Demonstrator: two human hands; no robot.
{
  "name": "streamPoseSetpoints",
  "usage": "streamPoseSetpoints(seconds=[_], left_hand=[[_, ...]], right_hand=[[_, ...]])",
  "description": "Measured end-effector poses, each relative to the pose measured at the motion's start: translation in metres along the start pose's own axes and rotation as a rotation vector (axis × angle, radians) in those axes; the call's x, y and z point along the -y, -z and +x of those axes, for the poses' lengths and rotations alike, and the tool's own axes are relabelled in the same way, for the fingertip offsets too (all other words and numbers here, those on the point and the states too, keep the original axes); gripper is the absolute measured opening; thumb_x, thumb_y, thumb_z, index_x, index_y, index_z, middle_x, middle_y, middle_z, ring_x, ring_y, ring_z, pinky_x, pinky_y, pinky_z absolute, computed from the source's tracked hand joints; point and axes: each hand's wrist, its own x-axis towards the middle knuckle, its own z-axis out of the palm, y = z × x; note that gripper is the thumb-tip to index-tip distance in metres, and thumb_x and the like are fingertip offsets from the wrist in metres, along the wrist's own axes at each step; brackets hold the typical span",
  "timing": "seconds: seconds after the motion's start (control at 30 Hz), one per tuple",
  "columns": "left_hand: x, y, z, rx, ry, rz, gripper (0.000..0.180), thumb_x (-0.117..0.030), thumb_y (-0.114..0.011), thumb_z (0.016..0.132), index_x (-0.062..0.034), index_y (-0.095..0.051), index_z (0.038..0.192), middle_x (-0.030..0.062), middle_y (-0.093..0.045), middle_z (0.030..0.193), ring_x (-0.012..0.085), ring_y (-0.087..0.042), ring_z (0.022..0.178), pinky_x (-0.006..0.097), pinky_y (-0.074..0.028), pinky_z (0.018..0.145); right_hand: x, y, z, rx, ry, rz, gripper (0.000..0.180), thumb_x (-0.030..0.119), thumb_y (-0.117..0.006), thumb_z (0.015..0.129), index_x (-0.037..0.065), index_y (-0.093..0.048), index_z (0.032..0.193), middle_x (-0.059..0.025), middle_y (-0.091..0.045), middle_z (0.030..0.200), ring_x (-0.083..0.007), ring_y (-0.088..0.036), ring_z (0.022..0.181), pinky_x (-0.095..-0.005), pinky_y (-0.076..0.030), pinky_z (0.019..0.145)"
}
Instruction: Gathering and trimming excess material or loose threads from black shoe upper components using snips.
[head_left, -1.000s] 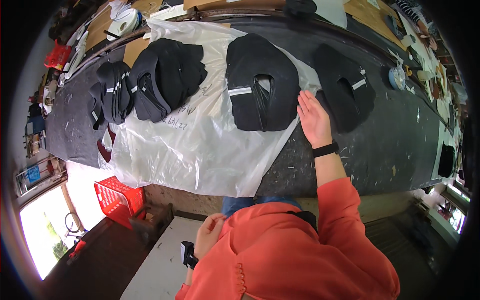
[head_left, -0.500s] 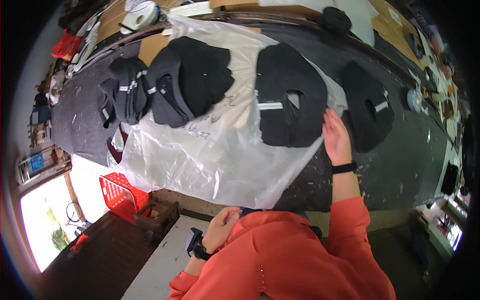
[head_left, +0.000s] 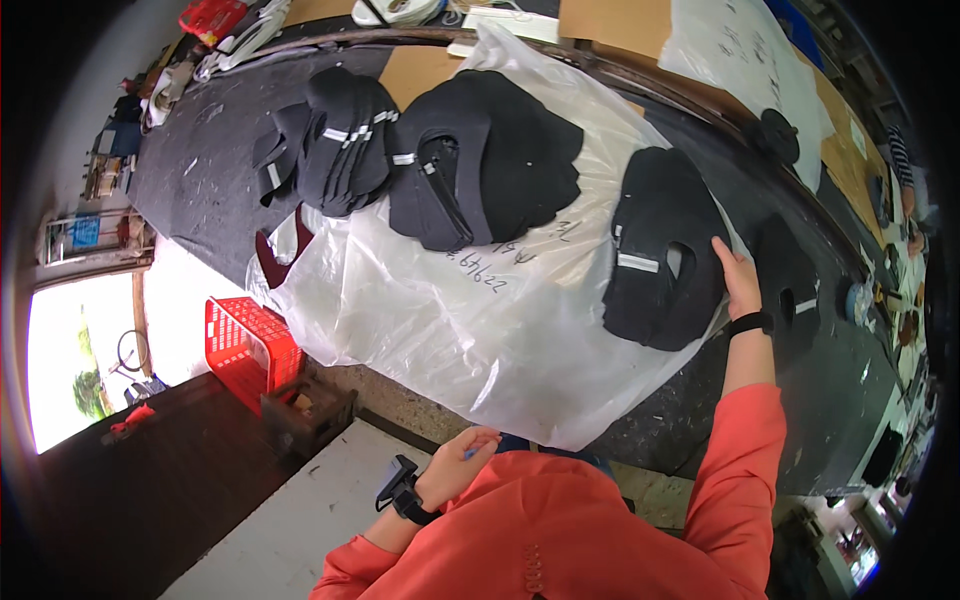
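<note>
My right hand (head_left: 738,278) lies flat with fingers apart on the right edge of a stack of black fabric pieces (head_left: 661,250) with grey strips. That stack rests on a large clear plastic sheet (head_left: 470,320) spread over a dark worktable (head_left: 190,170). My left hand (head_left: 462,462) hangs low by my chest in an orange sleeve, fingers curled around something thin and small that I cannot make out, a dark wrist device below it. Two more black stacks, a larger one (head_left: 480,165) and a smaller one (head_left: 335,140), lie further left on the table.
Another black piece (head_left: 790,285) lies on the table just right of my right hand, and a small round black piece (head_left: 775,135) sits beyond it. A red plastic basket (head_left: 250,340) stands on the floor at the left. Brown cardboard (head_left: 620,20) and clutter line the far side.
The view has swung so the table and stacks sit further right and lower. My right hand stays on the black stack's edge. My left hand stays low by my chest.
</note>
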Motion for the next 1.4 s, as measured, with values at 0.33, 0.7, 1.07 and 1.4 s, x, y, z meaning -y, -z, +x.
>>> streamPoseSetpoints(seconds=[0.33, 0.7, 1.07, 1.4], left_hand=[[0.013, 0.007, -0.007, -0.071, -0.043, 0.018, 0.029, -0.017, -0.054, 0.097, -0.0006, -0.055, 0.121, 0.0058, -0.063, 0.114, 0.0127, -0.056, 0.109, 0.026, -0.043, 0.096], [0.009, 0.0, -0.01, -0.131, -0.106, 0.051, 0.031, -0.025, -0.058, 0.094, -0.0052, -0.06, 0.118, 0.009, -0.067, 0.11, 0.0207, -0.063, 0.103, 0.031, -0.048, 0.09], [-0.027, -0.019, 0.01, -0.105, -0.242, 0.129, 0.025, -0.017, -0.058, 0.095, -0.0018, -0.061, 0.114, 0.0075, -0.065, 0.111, 0.0163, -0.061, 0.103, 0.029, -0.047, 0.089], [-0.111, -0.066, 0.06, 0.208, -0.318, -0.594, 0.067, -0.052, -0.02, 0.101, 0.0006, -0.044, 0.134, 0.0122, -0.051, 0.134, 0.0221, -0.047, 0.124, 0.035, -0.033, 0.106]], right_hand=[[0.014, 0.005, 0.031, 0.231, -0.204, 0.068, 0.059, 0.04, -0.074, 0.081, -0.005, -0.06, 0.118, -0.0111, -0.064, 0.115, -0.021, -0.06, 0.104, -0.0314, -0.046, 0.091], [0.028, -0.002, 0.003, 0.344, 0.063, 0.087, 0.066, 0.025, -0.076, 0.079, -0.004, -0.048, 0.131, -0.0113, -0.059, 0.123, -0.0223, -0.056, 0.113, -0.0333, -0.042, 0.098], [0.057, -0.015, -0.068, 0.434, 0.339, 0.071, 0.061, 0.009, -0.075, 0.072, -0.003, -0.053, 0.127, -0.01, -0.062, 0.119, -0.0196, -0.059, 0.107, -0.031, -0.044, 0.095], [0.05, -0.064, -0.234, 0.105, 0.885, -0.243, 0.056, 0.007, -0.075, 0.068, -0.001, -0.059, 0.121, -0.0176, -0.065, 0.115, -0.0255, -0.064, 0.106, -0.0333, -0.049, 0.092]])
